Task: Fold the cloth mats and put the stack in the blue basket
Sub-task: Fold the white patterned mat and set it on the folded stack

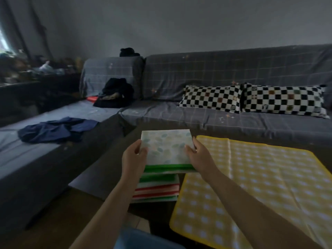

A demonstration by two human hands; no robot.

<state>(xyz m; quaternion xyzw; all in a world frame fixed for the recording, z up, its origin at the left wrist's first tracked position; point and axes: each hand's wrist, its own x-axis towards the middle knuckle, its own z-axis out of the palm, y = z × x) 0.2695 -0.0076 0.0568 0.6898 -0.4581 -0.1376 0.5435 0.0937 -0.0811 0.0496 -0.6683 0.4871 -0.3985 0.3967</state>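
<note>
Two hands up: left hand and right hand gripping one folded leaf-print mat by its side edges, thumbs on top, held level above the stack at the table's near edge. One yellow checked mat spread flat alongside, long axis running away toward the sofa. Two checkered pillows. No legible writing.

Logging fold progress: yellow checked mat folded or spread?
Spread. The yellow checked mat lies flat in one layer on the table, beside the folded stack.
</note>
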